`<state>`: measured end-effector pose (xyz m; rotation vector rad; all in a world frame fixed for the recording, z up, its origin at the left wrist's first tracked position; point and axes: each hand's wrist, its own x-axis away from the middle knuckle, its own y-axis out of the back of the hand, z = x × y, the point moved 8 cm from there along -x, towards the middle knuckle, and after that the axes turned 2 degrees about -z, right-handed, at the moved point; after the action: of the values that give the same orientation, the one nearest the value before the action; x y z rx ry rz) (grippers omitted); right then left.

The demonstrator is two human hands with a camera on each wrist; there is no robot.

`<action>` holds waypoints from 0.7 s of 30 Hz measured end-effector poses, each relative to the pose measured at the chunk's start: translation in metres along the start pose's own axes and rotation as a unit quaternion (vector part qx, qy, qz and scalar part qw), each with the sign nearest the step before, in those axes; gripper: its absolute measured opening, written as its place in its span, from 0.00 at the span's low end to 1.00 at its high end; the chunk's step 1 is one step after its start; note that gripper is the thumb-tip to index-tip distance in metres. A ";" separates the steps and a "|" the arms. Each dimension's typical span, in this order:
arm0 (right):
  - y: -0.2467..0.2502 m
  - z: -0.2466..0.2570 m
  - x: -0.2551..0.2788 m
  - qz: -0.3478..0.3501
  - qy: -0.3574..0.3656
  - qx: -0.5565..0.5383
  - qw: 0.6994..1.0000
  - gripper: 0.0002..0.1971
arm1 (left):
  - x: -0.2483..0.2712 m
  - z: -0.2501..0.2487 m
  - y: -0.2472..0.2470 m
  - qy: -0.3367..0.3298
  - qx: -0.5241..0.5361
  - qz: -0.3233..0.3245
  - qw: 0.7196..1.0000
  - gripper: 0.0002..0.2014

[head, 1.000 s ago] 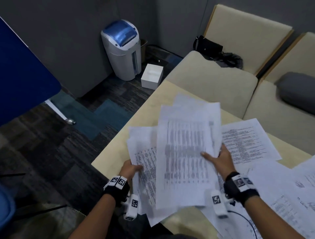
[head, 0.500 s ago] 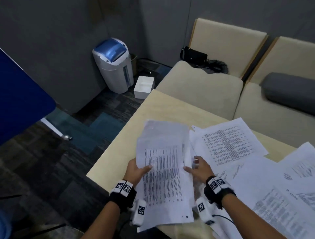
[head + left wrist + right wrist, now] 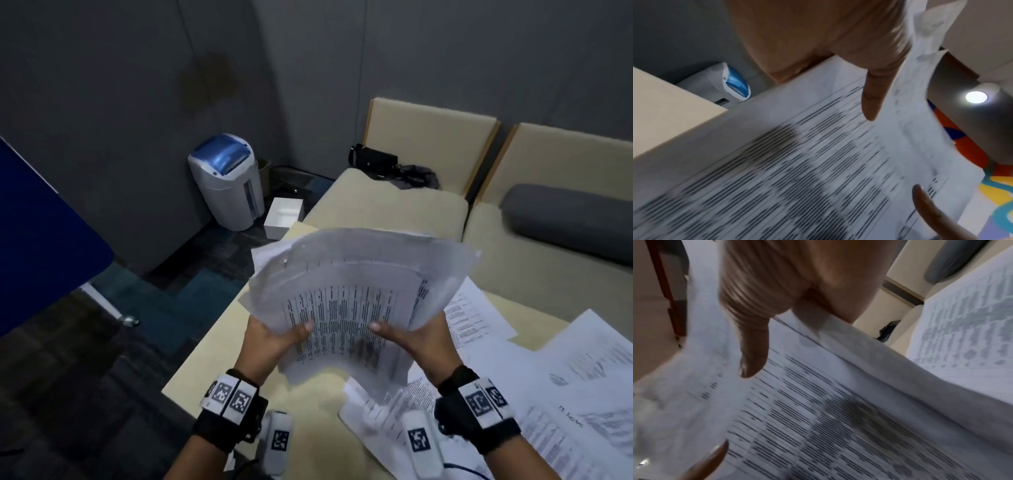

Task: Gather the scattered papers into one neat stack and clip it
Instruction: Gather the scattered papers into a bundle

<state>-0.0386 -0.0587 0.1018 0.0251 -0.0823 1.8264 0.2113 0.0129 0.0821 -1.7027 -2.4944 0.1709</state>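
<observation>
Surface [image 3: 212,356]: pale tabletop, its left part bare beside the person; loose sheets [image 3: 565,387] lie spread over its right part, overlapping one another.
Bundle [image 3: 346,294]: a gathered batch of printed pages, held clear above the surface and fanned out; edges uneven, one corner sticking out at upper left. A moment ago it lay lower, close to the surface, and looked narrower; it is now raised and splayed wide.
Left hand [image 3: 274,337]: grips the lower left edge of the bundle, thumb on the printed face, fingers hidden behind the pages.
Right hand [image 3: 412,337]: grips the lower right edge likewise, thumb on top; the wrist view shows the thumb pressed on the print with sheets curling past it.
Meaning of the change: judged a lift to square the pages, probably ahead of tapping the bottom edge on the surface.
Progress: partial. Several sheets are not yet collected, and the bundle is not yet neat.
Clip: none seen in any view; clipping cannot be judged close.
Risk: the fanned pages are held only at the lower edge, so outer sheets may slip free.
Surroundings: a bin [image 3: 227,181] with a blue lid on the floor; cushioned seats [image 3: 387,205] beyond the surface.
</observation>
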 end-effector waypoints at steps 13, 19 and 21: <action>0.001 -0.026 0.020 0.047 0.008 -0.028 0.998 0.24 | 0.012 -0.028 -0.008 -0.075 -0.022 0.004 0.997 0.16; 0.011 -0.033 0.022 -0.045 0.006 -0.083 0.995 0.19 | 0.012 0.007 -0.005 0.010 -0.018 0.011 1.000 0.22; 0.012 -0.040 0.019 -0.069 -0.007 -0.085 0.994 0.24 | 0.014 0.012 -0.013 0.021 -0.023 0.029 0.999 0.22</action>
<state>-0.0544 -0.0407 0.0628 -0.0759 -0.2406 1.6764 0.1926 0.0211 0.0724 -1.7783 -2.4384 0.0816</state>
